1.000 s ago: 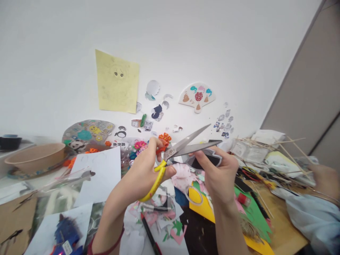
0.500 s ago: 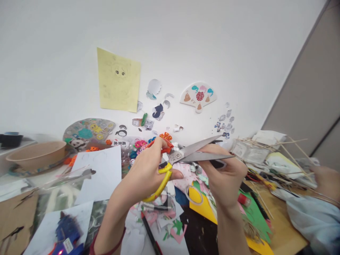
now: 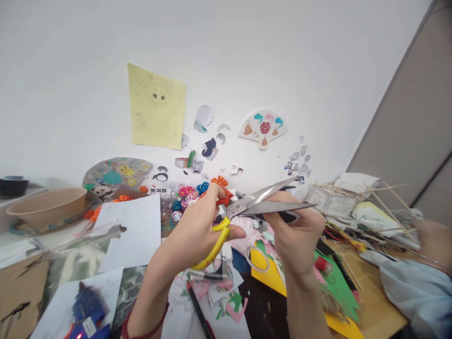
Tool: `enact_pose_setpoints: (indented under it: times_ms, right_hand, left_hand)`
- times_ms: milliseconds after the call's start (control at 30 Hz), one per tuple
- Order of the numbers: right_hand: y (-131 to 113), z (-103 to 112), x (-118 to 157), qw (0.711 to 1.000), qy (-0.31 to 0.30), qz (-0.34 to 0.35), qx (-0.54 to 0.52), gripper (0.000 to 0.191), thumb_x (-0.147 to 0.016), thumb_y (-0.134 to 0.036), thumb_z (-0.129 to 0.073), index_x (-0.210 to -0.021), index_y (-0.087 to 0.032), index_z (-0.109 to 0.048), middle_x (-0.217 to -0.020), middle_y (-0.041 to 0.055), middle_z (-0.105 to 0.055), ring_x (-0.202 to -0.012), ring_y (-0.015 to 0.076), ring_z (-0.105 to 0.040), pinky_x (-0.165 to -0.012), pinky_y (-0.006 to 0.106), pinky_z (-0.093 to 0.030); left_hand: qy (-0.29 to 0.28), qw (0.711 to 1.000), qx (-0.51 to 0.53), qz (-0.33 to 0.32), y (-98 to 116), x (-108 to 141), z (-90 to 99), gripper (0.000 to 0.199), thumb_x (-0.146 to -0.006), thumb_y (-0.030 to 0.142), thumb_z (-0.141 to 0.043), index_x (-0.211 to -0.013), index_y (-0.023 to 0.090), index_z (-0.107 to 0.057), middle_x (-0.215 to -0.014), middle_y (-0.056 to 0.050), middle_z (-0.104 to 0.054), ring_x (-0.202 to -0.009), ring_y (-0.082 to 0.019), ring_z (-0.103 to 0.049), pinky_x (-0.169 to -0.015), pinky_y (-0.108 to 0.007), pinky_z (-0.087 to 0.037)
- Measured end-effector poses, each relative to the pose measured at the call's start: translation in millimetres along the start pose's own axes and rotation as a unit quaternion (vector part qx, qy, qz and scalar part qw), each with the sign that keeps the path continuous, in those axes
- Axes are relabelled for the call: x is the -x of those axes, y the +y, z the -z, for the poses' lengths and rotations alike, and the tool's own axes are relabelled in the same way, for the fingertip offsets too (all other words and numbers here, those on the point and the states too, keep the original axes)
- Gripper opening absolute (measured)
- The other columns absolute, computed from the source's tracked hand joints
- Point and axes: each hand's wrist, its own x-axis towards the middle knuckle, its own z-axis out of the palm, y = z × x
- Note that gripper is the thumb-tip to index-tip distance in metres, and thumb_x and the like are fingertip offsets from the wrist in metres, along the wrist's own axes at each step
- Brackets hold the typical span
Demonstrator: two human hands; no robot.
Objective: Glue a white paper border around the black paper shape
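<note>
My left hand (image 3: 197, 221) is closed around the red and yellow handles of a pair of scissors (image 3: 237, 207). The blades are parted and point right, crossing in front of my right hand. My right hand (image 3: 296, 235) has its fingers curled round a dark piece with a pale rim (image 3: 290, 216), which looks like a paper cutout. Fingers and blades cover most of that piece. Below both hands lie scraps of pink, green and white paper (image 3: 235, 306) and a black pen with a red tip (image 3: 197, 308).
At left are a round tan bowl (image 3: 47, 205), white sheets (image 3: 132, 230) and a blue glue gun (image 3: 88, 313) with a lit red light. A roll of tape (image 3: 257, 260) lies on yellow paper. Thin sticks (image 3: 360, 192) and another person's arm (image 3: 434, 242) are at right.
The scissor blades have closed slightly and their lower tip reaches a little further right. My right hand has shifted slightly left.
</note>
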Motion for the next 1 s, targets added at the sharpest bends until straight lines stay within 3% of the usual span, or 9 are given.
enact_pose_setpoints:
  times_ms: [267,500,1000]
  right_hand:
    - [6.8,-4.2,2.0,0.999,0.029,0.0,-0.037,0.012,-0.077,-0.01,-0.075,-0.078,-0.022,-0.075,-0.075,-0.0018,-0.073,-0.069,0.0159,-0.067,-0.064,0.028,-0.052]
    - [4.1,-6.8,2.6,0.999,0.044,0.013,0.004,0.012,-0.077,-0.01,-0.073,-0.077,-0.022,-0.073,-0.075,-0.0023,-0.072,-0.07,0.0159,-0.067,-0.065,0.028,-0.053]
    - [3.0,-3.7,2.1,0.999,0.033,0.019,0.025,0.013,-0.078,-0.01,-0.072,-0.074,-0.022,-0.072,-0.072,-0.0025,-0.071,-0.067,0.0158,-0.066,-0.063,0.028,-0.053]
  left_hand:
    - [-0.004,1.0,-0.016,-0.003,1.9,2.3,3.3,0.037,-0.077,0.03,-0.063,-0.099,0.025,-0.034,-0.095,-0.002,-0.053,-0.079,-0.021,-0.046,-0.071,-0.036,-0.038]
    - [0.009,0.999,-0.022,-0.022,-2.4,1.2,1.3,0.036,-0.075,0.017,-0.058,-0.101,0.026,-0.035,-0.106,-0.002,-0.056,-0.087,-0.021,-0.052,-0.075,-0.036,-0.041]
    - [-0.01,1.0,-0.024,-0.003,0.3,2.7,3.6,0.035,-0.083,0.036,-0.064,-0.096,0.025,-0.033,-0.099,-0.002,-0.057,-0.083,-0.021,-0.05,-0.07,-0.033,-0.039]
